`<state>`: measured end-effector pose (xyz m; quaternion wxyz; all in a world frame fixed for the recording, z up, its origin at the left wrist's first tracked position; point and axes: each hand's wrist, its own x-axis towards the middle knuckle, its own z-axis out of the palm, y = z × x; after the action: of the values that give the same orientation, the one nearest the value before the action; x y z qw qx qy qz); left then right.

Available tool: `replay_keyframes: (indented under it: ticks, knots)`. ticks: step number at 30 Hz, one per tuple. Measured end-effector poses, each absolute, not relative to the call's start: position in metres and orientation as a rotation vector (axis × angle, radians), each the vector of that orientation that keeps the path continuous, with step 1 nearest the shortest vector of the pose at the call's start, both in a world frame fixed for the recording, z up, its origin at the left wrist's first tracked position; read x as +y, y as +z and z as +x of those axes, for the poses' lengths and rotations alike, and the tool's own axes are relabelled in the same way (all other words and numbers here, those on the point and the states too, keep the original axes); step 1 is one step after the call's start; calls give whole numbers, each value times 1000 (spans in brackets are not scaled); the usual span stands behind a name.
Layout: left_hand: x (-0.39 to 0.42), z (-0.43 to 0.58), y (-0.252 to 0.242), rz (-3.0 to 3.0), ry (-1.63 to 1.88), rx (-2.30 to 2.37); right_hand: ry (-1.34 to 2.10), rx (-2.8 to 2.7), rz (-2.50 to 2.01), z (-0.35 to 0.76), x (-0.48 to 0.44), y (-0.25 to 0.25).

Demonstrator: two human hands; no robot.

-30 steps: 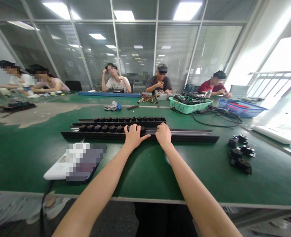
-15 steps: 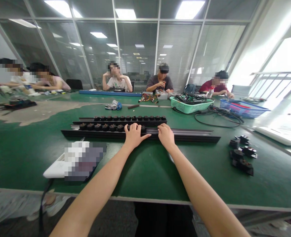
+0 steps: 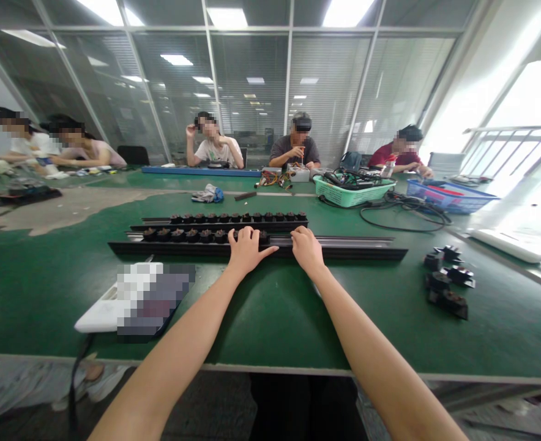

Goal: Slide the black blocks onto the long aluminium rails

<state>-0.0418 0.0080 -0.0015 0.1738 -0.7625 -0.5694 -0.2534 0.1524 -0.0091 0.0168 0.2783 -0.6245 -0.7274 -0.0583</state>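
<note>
A long black rail (image 3: 344, 252) with a silvery inner channel lies crosswise on the green table in front of me. Round-topped black socket-like modules (image 3: 177, 235) sit in a row along its left half. My left hand (image 3: 246, 248) rests over the right end of that row, fingers bent and spread on the modules, thumb stretched right along the near wall. Close beside it, my right hand (image 3: 306, 250) is closed at the rail's near wall, just past the last module; its fingertips are partly hidden. Behind lies a second black rail (image 3: 155, 227), filled with similar modules.
Several loose black modules (image 3: 449, 282) lie at the right. A white device (image 3: 98, 315) and a dark phone-like item (image 3: 160, 306) are at front left. Further back stand a green basket (image 3: 350, 195) with cables and a blue basket (image 3: 463, 202). Several people sit across the table.
The view has shifted slightly, so everything sits a little further left and up. Both hands keep nearly the same place on the rail. The person at the far left centre has shifted an arm.
</note>
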Motion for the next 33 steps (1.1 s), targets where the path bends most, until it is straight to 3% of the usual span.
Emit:
replay_keyframes:
  ticks: [33]
  knots:
    - [10, -42, -3, -2153, -716, -1608, -36, -2010, -1529, 170, -9, 11]
